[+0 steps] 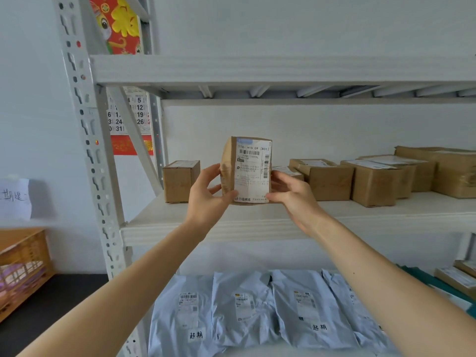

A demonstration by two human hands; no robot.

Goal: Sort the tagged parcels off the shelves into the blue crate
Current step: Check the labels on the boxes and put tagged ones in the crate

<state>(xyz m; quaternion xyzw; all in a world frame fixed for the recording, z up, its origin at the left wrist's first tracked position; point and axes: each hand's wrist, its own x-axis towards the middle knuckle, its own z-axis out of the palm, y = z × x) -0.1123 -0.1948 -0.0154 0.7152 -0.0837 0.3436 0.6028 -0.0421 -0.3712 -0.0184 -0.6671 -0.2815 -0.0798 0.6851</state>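
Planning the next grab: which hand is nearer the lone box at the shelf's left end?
Left. The left hand grips the parcel just right of the lone box; the right hand holds the parcel's far side.

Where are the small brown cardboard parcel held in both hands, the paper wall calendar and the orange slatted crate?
small brown cardboard parcel point(251, 171): head view, on its white label.
paper wall calendar point(140, 114): head view, on the printed dates.
orange slatted crate point(25, 274): head view, on its side wall.

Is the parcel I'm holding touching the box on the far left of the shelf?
Apart. The head view shows white wall between the parcel and the left box; the left hand and right hand grip the parcel.
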